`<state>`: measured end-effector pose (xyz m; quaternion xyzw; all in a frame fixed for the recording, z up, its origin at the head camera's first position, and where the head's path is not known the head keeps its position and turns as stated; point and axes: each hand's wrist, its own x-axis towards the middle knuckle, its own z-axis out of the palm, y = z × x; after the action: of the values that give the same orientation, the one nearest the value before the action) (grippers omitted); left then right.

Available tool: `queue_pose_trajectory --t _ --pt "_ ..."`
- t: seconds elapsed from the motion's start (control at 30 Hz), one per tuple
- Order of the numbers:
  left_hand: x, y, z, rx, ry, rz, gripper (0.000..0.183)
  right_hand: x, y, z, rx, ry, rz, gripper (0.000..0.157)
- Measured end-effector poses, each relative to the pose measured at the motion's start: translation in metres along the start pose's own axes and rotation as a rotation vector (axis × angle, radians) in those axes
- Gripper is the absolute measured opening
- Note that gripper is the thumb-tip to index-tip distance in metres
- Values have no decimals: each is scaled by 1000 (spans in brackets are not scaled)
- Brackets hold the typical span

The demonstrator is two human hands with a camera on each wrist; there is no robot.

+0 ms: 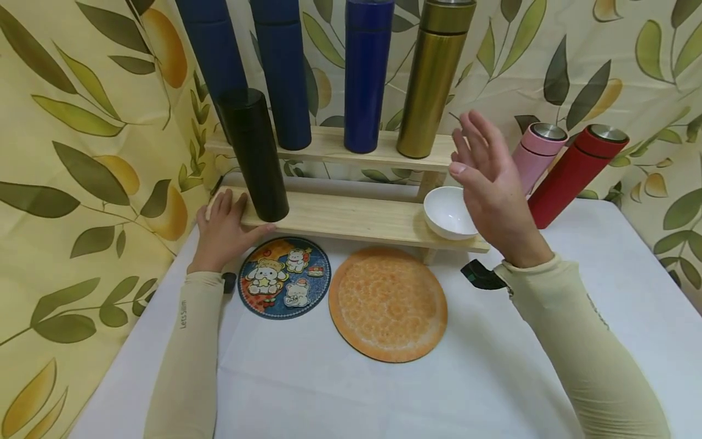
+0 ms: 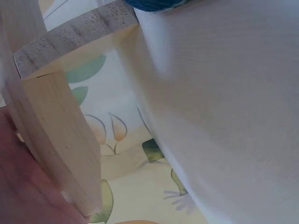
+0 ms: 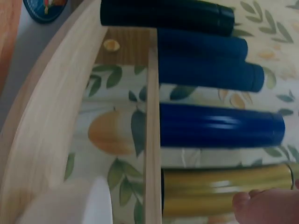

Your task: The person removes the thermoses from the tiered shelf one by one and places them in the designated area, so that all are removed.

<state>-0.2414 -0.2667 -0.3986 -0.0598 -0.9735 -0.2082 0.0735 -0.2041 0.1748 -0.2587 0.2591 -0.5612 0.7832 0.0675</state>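
A two-tier wooden rack (image 1: 351, 216) stands on the table. My left hand (image 1: 222, 228) rests on the left end of its lower shelf, fingers spread and thumb near the foot of a black bottle (image 1: 255, 158). In the left wrist view the left hand (image 2: 32, 182) lies against the wood. My right hand (image 1: 488, 183) is raised with straight fingers, holding nothing. It is between the gold bottle (image 1: 436, 85) and the white bowl (image 1: 446, 213), covering part of the bowl's right side. Two dark blue bottles (image 1: 285, 79) and a shiny blue bottle (image 1: 367, 85) stand on the upper shelf.
A pink bottle (image 1: 540, 152) and a red bottle (image 1: 576, 174) stand right of the rack. In front lie a round cartoon mat (image 1: 276, 305) and a round orange-brown mat (image 1: 389, 305) on the white tablecloth (image 1: 351, 396). Leaf-patterned cloth (image 1: 548, 55) hangs behind.
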Motion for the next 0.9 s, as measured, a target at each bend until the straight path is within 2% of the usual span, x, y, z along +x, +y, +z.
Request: queue_pose_trajectory --t 0.47,0.9 --pt "3 4 -4 19 -32 -29 111 42 52 67 -164 -181 127 81" --pt "0 2 -21 -39 -100 -15 104 70 92 119 -266 -293 236 84"
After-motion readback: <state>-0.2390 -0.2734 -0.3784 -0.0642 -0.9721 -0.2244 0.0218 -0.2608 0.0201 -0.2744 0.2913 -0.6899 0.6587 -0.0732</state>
